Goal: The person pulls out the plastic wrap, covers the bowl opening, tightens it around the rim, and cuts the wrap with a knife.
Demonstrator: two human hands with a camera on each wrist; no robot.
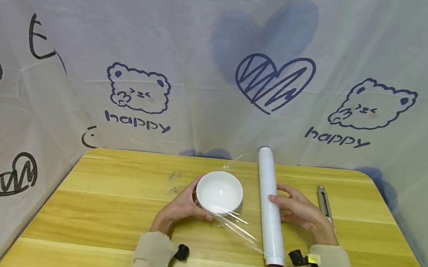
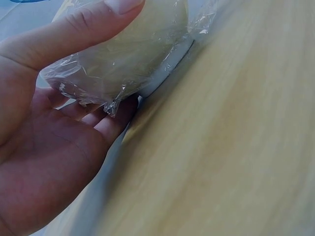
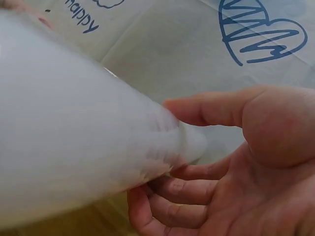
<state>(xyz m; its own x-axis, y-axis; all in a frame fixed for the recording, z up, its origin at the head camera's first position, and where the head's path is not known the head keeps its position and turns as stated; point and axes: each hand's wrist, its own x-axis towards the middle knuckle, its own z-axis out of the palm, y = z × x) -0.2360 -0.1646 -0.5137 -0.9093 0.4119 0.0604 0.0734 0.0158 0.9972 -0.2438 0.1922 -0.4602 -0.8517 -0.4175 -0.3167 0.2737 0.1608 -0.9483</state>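
A white bowl [image 1: 220, 191] is gripped at its left side by my left hand [image 1: 181, 204], thumb at the front and fingers round the far side. Crumpled cling film [image 2: 110, 93] clings to the bowl's outside under that hand in the left wrist view. From the bowl, a clear sheet of film [image 1: 240, 230] stretches right to a long white cling film roll [image 1: 268, 210]. My right hand [image 1: 304, 210] holds the roll from the right, its thumb on top and its fingers curled beneath, as the right wrist view shows [image 3: 221, 162].
A slim grey metal tool, apparently a utility knife [image 1: 324, 201], lies right of the roll, partly behind the right wrist. The wooden table [image 1: 109, 218] ends at a printed cloth backdrop [image 1: 206, 62]. The roll's far end reaches near the back edge.
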